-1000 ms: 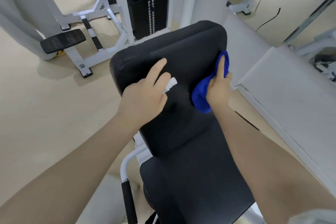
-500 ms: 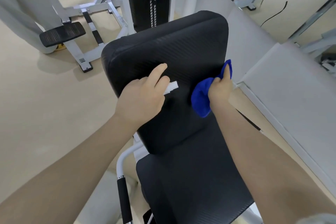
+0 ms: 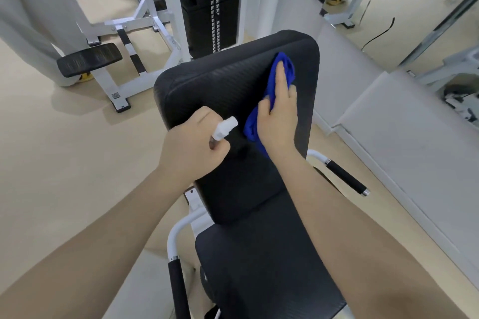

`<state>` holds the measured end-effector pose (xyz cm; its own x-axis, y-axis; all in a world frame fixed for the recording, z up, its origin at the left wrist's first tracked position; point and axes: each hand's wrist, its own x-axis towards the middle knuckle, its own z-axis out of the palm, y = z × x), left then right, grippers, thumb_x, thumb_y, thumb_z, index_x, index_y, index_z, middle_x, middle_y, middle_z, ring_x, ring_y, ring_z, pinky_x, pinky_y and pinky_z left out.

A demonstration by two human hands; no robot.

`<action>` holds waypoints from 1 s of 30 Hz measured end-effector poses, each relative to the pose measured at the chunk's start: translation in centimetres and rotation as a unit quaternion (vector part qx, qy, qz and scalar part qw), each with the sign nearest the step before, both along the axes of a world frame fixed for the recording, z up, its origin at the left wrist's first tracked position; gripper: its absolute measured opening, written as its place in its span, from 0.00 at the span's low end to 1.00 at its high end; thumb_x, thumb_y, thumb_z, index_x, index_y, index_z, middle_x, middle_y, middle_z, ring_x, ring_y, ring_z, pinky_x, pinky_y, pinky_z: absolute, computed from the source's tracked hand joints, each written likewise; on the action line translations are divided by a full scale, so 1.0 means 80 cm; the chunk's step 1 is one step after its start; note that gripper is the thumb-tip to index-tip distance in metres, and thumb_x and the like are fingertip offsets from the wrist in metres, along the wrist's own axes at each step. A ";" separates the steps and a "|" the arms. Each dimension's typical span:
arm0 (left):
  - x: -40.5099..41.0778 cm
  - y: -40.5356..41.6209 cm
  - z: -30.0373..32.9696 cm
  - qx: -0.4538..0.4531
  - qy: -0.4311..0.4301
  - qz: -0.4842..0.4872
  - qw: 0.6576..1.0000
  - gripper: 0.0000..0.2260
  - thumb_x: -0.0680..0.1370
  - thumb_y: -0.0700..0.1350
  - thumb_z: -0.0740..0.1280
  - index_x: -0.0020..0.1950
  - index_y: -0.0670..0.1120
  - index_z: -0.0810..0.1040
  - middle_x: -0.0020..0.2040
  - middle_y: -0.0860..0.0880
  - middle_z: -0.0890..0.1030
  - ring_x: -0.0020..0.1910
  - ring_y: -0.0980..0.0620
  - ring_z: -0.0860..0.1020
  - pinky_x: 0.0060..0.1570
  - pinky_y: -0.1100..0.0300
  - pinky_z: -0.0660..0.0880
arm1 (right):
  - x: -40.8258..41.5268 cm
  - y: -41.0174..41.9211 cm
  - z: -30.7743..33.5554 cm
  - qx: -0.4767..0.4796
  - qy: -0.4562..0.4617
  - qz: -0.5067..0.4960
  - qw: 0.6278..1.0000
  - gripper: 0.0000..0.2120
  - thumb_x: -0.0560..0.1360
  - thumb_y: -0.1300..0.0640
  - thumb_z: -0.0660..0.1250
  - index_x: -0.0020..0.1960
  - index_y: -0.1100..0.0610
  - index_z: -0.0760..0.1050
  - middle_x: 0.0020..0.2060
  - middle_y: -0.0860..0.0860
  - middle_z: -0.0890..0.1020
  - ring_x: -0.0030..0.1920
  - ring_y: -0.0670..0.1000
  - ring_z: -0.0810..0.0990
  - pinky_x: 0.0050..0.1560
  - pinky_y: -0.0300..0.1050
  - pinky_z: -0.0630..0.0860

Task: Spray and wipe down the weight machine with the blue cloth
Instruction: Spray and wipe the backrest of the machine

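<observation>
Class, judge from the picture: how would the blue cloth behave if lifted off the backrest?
The blue cloth bunches and folds under the right hand, so it is probably floppy and light. Pressed on the backrest pad, it likely slides rather than rolls.

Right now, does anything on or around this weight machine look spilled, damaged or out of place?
Nothing stands out. The back pad and seat look intact, the right hand presses the blue cloth flat on the pad, and the left hand holds the spray bottle.
</observation>
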<state>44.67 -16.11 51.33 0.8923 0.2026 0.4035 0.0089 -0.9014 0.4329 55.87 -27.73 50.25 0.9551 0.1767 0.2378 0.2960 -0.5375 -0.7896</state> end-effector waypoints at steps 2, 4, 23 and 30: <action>-0.012 0.008 -0.001 -0.024 -0.018 -0.001 1.000 0.04 0.66 0.48 0.56 0.39 0.52 0.64 0.40 0.53 0.71 0.33 0.52 0.69 0.26 0.63 0.60 | -0.039 0.018 -0.004 -0.057 -0.063 0.094 0.992 0.32 0.74 0.64 0.59 0.75 0.52 0.56 0.54 0.58 0.70 0.36 0.52 0.71 0.37 0.43 0.69; -0.025 0.023 0.002 -0.042 -0.038 -0.003 0.998 0.05 0.66 0.48 0.57 0.41 0.53 0.65 0.41 0.53 0.72 0.36 0.52 0.68 0.26 0.63 0.62 | -0.069 0.031 -0.015 -0.128 -0.146 0.167 0.967 0.29 0.71 0.62 0.57 0.73 0.55 0.63 0.47 0.59 0.72 0.32 0.52 0.68 0.29 0.42 0.66; -0.084 0.091 -0.038 -0.246 0.069 -0.074 0.964 0.36 0.70 0.32 0.62 0.75 0.51 0.57 0.72 0.60 0.60 0.57 0.82 0.60 0.49 0.84 0.59 | -0.077 0.068 0.006 -0.185 -0.246 -0.015 0.951 0.30 0.69 0.68 0.57 0.71 0.56 0.66 0.48 0.61 0.75 0.40 0.59 0.72 0.36 0.54 0.76; -0.092 0.091 -0.058 -0.300 0.096 -0.123 0.941 0.34 0.65 0.39 0.58 0.72 0.51 0.62 0.69 0.55 0.68 0.59 0.58 0.73 0.45 0.74 0.68 | -0.150 0.080 -0.049 -0.256 -0.333 0.137 0.897 0.30 0.66 0.67 0.59 0.67 0.51 0.68 0.46 0.53 0.72 0.37 0.56 0.72 0.33 0.49 0.72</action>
<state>37.33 -8.79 46.67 0.9867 0.1203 0.1089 -0.0381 -0.4806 0.8761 43.89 -21.30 46.32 0.5355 0.6318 0.5604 0.7865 -0.6148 -0.0584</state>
